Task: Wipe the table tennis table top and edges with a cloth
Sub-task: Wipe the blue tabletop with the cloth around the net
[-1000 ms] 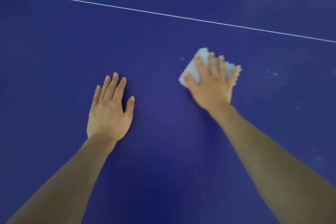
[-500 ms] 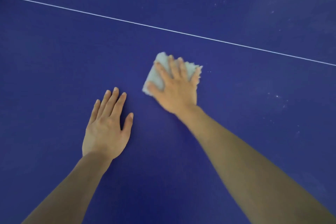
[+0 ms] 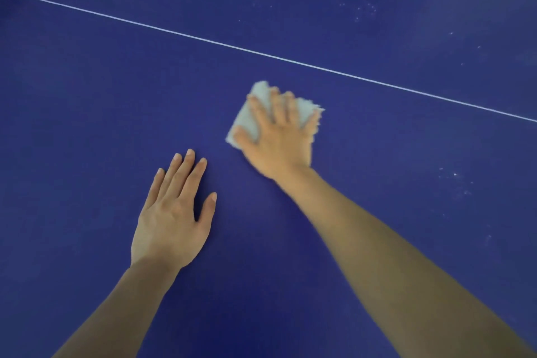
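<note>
The blue table tennis table top fills the whole view. A small pale, folded cloth lies flat on it near the middle. My right hand presses down on the cloth with straight, spread fingers and covers most of it; the hand is motion-blurred. My left hand rests flat on the table, palm down, fingers straight, below and to the left of the cloth, holding nothing.
A thin white line crosses the table diagonally beyond the cloth. White dust specks dot the surface to the right and at the far top. No table edge shows.
My right hand slid the cloth leftward toward my left hand over the last second. The left hand stayed flat on the table. The view shifted slightly.
</note>
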